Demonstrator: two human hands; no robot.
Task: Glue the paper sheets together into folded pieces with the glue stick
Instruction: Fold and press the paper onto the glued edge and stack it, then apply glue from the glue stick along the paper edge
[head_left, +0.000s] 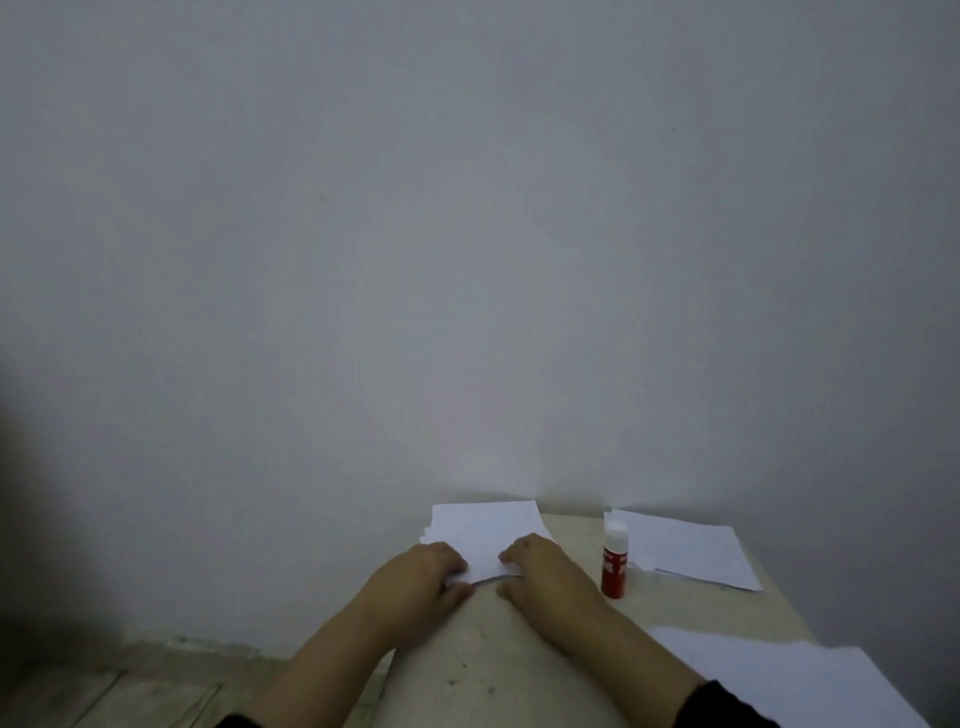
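From the head view, your left hand (423, 574) and right hand (540, 571) both sit on the white paper piece (485, 564) at the far left of the pale tabletop (519, 649). The fingers curl over its near edge, pinching it between thumb and fingertips, so you seem to be creasing or pressing a fold. That piece lies on a small stack of white sheets (483, 519) against the wall. The red glue stick with a white cap (614, 561) stands upright just right of your right hand, untouched and capped. Farther right lies another white sheet pile (685, 551), and a near-right loose white sheet (789, 675) waits. Judging by these, several sheets are left to glue.
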